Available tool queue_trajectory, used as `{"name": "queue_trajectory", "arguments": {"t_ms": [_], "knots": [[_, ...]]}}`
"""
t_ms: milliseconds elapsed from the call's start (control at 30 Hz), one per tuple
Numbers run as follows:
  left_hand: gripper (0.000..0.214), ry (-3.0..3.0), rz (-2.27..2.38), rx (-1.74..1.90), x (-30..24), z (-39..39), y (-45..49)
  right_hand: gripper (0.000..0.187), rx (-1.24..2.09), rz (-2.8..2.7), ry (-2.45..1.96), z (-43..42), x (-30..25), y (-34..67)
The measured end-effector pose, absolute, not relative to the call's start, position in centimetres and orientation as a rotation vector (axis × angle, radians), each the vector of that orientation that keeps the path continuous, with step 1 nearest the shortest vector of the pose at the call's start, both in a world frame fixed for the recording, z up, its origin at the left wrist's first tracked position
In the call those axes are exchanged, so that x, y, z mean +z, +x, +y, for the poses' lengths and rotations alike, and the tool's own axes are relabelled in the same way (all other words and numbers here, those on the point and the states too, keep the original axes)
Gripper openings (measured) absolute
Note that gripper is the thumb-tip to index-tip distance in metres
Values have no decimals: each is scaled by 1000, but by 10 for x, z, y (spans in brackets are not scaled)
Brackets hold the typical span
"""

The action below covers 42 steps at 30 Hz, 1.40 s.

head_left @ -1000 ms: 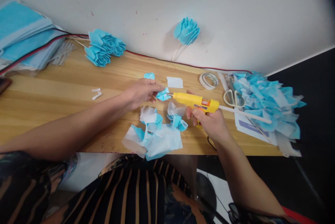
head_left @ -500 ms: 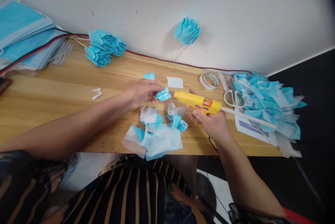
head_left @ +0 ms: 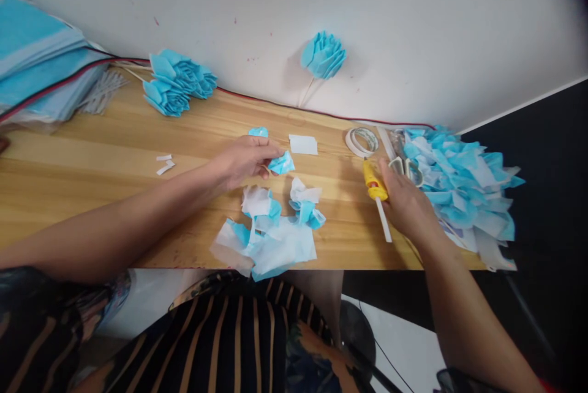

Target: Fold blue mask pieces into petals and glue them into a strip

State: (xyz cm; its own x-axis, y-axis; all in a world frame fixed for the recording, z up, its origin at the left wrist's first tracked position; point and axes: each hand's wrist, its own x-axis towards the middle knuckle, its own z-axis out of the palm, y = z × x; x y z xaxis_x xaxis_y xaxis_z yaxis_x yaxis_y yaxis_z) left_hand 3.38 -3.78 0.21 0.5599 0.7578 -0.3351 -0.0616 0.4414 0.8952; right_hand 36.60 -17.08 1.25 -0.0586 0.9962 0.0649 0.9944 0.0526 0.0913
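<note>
My left hand (head_left: 252,160) is closed, pinching a small blue fabric petal (head_left: 282,163) between thumb and fingers. My right hand (head_left: 408,203) is wrapped round a yellow hot glue gun (head_left: 374,179), off to the right beside the scissors. A white glue stick (head_left: 383,220) sticks out of the gun's back end toward me. Crumpled blue-and-white fabric pieces (head_left: 282,246) lie at the table's front edge, below my left hand. Another blue piece (head_left: 258,131) shows just behind that hand. A white card (head_left: 303,144) lies beyond the petal.
Blue flowers on sticks (head_left: 181,81) lie at the back left, and one flower (head_left: 324,56) leans on the wall. Tape rolls (head_left: 362,142), scissors (head_left: 413,172) and a heap of blue petals (head_left: 463,179) are at the right. Stacked blue masks (head_left: 39,56) lie far left.
My right hand has moved right with the glue gun, away from the petal, and the gun has turned. My left hand keeps the petal in nearly the same place.
</note>
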Motion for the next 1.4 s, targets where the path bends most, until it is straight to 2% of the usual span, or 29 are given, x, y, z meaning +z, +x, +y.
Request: {"name": "queue_trajectory", "arguments": {"t_ms": [133,200,333,533,867,1033,1133,1233,1333,1400], "knots": [[16,1095,880,625,3,-39,35,78,-40,2219,2147,-170,3,404],[16,1159,912,630,5,-40,36,75,-169,2219,2108,-169,14,408],[17,1320,946,630,9,-42,36,43,-139,2350,2126,-159,53,372],[11,1475,922,634,9,-44,35,19,-452,2809,1950,-117,73,259],[12,1581,926,657,10,-41,34,13,-411,2719,1837,-82,73,219],[16,1593,938,646,10,-39,31,11,-532,2678,1900,-80,65,217],[22,1522,950,758,13,-32,27,9,-623,2693,1965,-77,61,224],[20,1490,1004,936,25,-19,22,5,-955,2661,2267,-70,56,237],[17,1682,1095,854,37,-4,15,13,-1672,2337,2622,-61,48,246],[17,1916,1133,722,36,4,9,22,-2186,1991,2655,-56,42,246]]}}
